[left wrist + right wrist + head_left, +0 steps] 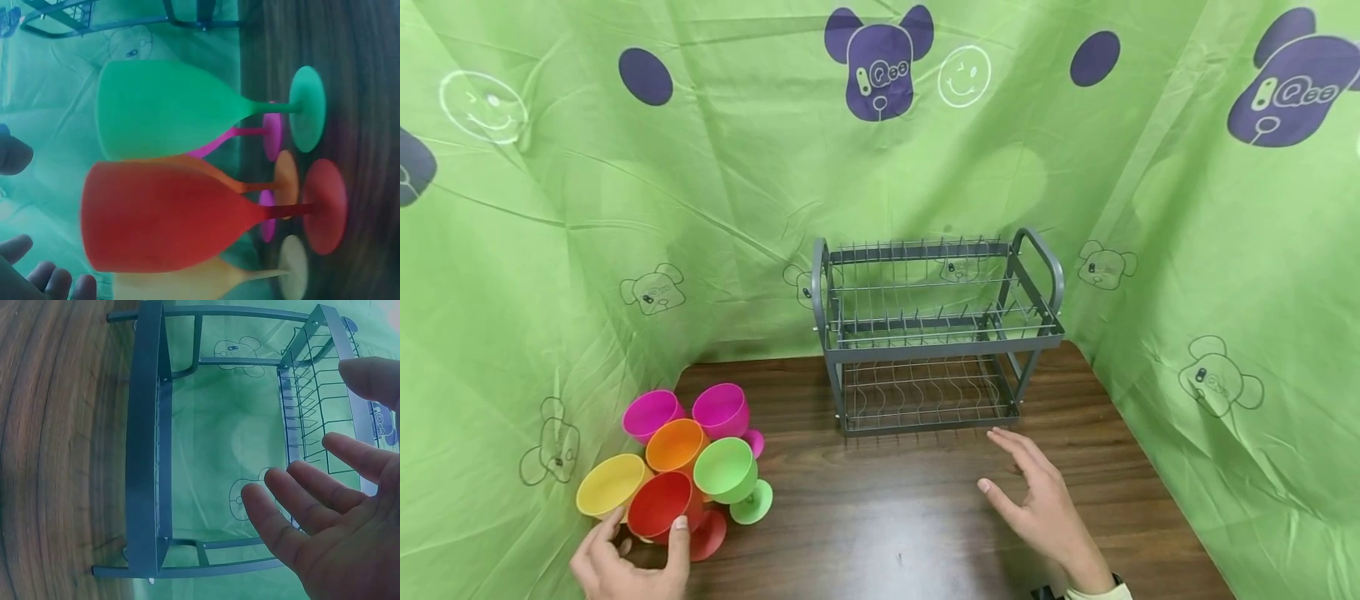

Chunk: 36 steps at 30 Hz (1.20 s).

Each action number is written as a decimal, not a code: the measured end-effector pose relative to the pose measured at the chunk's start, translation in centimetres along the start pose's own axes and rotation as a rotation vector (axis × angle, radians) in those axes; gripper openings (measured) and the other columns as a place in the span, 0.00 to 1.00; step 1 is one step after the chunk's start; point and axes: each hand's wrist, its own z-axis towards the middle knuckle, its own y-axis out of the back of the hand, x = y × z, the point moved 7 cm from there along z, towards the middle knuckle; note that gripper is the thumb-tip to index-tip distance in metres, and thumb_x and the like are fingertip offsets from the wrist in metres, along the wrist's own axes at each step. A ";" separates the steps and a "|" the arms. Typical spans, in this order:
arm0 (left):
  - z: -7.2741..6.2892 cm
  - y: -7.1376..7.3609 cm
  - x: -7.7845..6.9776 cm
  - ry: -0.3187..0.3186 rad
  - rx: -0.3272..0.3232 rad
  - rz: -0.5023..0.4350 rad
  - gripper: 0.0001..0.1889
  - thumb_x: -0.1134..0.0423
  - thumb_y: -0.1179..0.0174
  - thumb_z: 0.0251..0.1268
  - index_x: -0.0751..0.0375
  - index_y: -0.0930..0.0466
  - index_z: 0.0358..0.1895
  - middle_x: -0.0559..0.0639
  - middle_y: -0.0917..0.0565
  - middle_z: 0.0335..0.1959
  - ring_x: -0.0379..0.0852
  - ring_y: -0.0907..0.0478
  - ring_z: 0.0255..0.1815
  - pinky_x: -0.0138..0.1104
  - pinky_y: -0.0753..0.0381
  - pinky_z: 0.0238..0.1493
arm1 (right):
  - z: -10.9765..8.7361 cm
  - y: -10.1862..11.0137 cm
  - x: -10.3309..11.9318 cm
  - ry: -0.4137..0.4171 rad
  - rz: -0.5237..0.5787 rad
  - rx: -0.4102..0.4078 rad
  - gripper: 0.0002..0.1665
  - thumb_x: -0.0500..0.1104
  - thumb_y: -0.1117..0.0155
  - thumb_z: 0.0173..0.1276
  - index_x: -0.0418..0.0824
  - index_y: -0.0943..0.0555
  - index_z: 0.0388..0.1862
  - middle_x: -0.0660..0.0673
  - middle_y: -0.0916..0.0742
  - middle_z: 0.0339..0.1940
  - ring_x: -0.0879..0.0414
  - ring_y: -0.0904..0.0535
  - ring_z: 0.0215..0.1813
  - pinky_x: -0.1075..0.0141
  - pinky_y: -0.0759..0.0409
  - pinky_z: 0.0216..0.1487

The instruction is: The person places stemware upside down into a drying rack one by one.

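Note:
Several plastic goblets stand upright in a cluster on the left of the table. Nearest to my left hand is a red goblet; in the head view the thumb overlaps its bowl, while the left wrist view has thumb and fingers spread beyond its rim. A yellow goblet is at its left, a green goblet at its right, and an orange goblet behind. Two magenta goblets stand farthest back. My right hand, fingers extended and holding nothing, hovers in front of a grey two-tier dish rack.
The rack stands at the back of the brown wood-grain table, its wire tiers holding nothing. Green printed cloth hangs around the back and both sides.

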 end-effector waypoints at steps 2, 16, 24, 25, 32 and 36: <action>-0.1 -0.2 0.9 0.057 -0.014 -0.023 0.40 0.61 0.19 0.46 0.53 0.22 0.70 0.17 0.39 0.56 0.22 0.34 0.53 0.15 0.33 0.50 | 0.0 -0.1 -0.1 0.005 0.009 -0.004 0.44 0.44 0.20 0.64 0.49 0.27 0.78 0.48 0.20 0.74 0.53 0.22 0.71 0.66 0.15 0.59; -1.3 -2.3 4.8 0.292 -0.027 -0.165 0.44 0.63 0.17 0.47 0.54 0.26 0.72 0.29 0.32 0.55 0.31 0.30 0.56 0.21 0.20 0.60 | -0.4 -0.4 0.2 0.042 0.024 -0.016 0.40 0.43 0.20 0.65 0.48 0.25 0.75 0.47 0.19 0.72 0.55 0.20 0.67 0.66 0.14 0.55; -1.6 -3.4 6.7 0.379 -0.046 -0.377 0.49 0.71 0.18 0.45 0.53 0.31 0.74 0.37 0.29 0.56 0.37 0.32 0.57 0.24 0.23 0.59 | -0.7 -0.9 0.2 0.011 0.024 -0.004 0.39 0.43 0.20 0.65 0.49 0.23 0.74 0.49 0.19 0.71 0.55 0.19 0.66 0.59 0.11 0.55; -1.6 -3.5 6.9 0.380 -0.039 -0.384 0.48 0.72 0.18 0.45 0.54 0.30 0.74 0.37 0.29 0.57 0.38 0.32 0.58 0.23 0.23 0.59 | -0.7 -1.0 0.2 0.006 0.025 -0.001 0.39 0.43 0.20 0.65 0.49 0.23 0.74 0.49 0.19 0.71 0.55 0.19 0.66 0.57 0.11 0.55; -2.0 -4.4 8.4 0.411 -0.035 -0.468 0.48 0.77 0.18 0.44 0.56 0.30 0.73 0.40 0.27 0.60 0.41 0.30 0.60 0.22 0.20 0.56 | -1.0 -1.2 0.4 -0.008 0.051 -0.015 0.39 0.43 0.21 0.65 0.53 0.24 0.74 0.54 0.19 0.71 0.54 0.19 0.66 0.61 0.12 0.55; -2.2 -4.7 9.1 0.436 -0.042 -0.496 0.48 0.78 0.19 0.45 0.56 0.30 0.74 0.42 0.27 0.60 0.42 0.30 0.61 0.22 0.19 0.55 | -1.2 -1.6 0.3 -0.005 0.057 -0.010 0.38 0.43 0.21 0.65 0.53 0.23 0.74 0.53 0.19 0.71 0.53 0.19 0.66 0.61 0.11 0.55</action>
